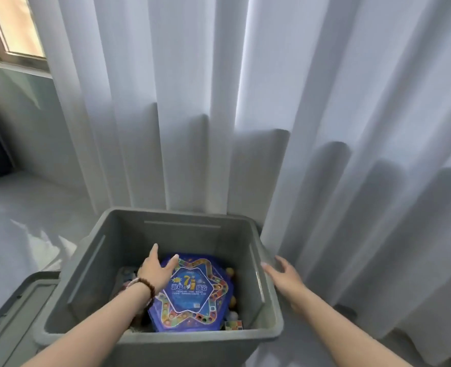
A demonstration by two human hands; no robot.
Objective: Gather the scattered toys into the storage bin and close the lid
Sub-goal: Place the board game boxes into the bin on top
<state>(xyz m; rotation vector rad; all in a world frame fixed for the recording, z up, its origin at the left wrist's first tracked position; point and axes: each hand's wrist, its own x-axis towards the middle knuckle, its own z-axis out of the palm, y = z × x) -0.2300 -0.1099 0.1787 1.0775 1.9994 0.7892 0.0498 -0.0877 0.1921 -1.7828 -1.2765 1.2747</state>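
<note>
The blue game box [192, 292] is laid inside the grey storage bin [269, 308]. The left hand [156, 271] is spread on it, fingers wide. The right hand [285, 274] is placed open at the bin's right rim. The lid [15, 303] is seen on the floor, left.

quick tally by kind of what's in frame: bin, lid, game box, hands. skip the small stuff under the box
bin: 1
lid: 1, off, lying left of the bin
game box: 1, blue, inside the bin
hands: 2, left on the game box, right at the bin's right rim
Total: 5
</note>
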